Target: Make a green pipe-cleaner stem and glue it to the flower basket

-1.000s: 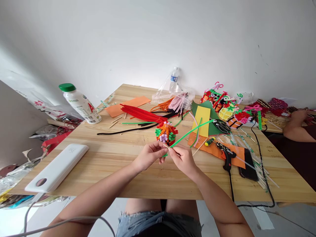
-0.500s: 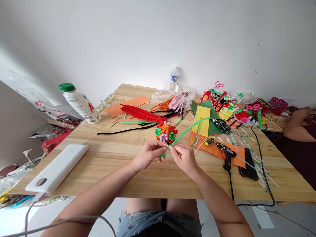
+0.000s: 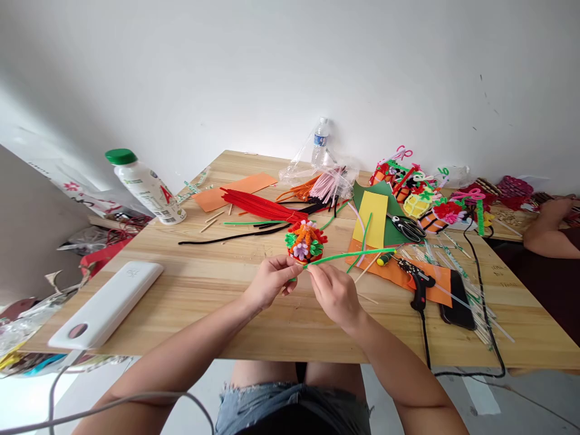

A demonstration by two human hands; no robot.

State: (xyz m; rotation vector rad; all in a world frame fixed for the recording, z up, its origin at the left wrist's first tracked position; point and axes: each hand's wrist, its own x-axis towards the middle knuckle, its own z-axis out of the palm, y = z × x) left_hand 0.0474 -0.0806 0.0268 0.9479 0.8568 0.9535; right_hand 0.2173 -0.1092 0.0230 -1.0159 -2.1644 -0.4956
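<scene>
Green fuzzy stick (image 3: 356, 254) has tipped flatter, poking out of the pinched right grip (image 3: 336, 296).
The left grip (image 3: 268, 283) pinches it too, hiding part; the flower ball (image 3: 306, 241) sits just beyond, bottom partly covered.

We have swung the green pipe cleaner (image 3: 348, 254) down: its free end, earlier slanting up over the yellow card (image 3: 377, 208), now runs nearly level. Our left hand (image 3: 268, 283) has edged away from our right hand (image 3: 336, 294).

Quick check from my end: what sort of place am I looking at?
Probably a handicraft workspace: the wooden table holds a bundle of red pipe cleaners, a glue gun and scissors.
</scene>
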